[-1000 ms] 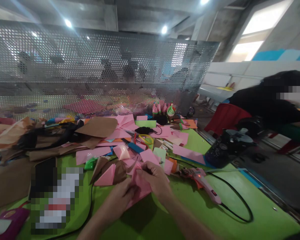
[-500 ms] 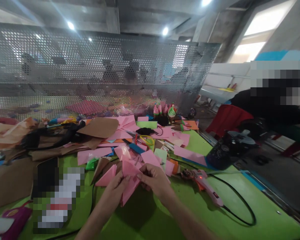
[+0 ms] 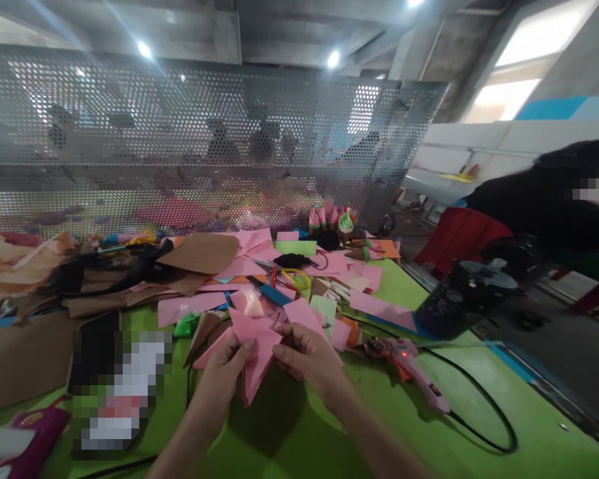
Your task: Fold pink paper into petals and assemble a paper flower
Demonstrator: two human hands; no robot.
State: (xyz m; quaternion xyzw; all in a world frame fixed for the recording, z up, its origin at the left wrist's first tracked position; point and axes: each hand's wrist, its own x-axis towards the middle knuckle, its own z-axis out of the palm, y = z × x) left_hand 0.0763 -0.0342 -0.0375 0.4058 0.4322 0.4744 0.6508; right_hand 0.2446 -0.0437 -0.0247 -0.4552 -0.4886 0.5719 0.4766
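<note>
Our left fingers [image 3: 232,354] and right fingers [image 3: 290,348] are closed, pinching opposite sides of the folded pink paper [image 3: 257,349] between them. Right of the right fingers, we record a pink glue gun [image 3: 418,376] on the green table [image 3: 379,426].

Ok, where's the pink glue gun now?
Head view, right side: the glue gun lies on the green tabletop, right of the right hand, its black cord looping beside it.
</note>
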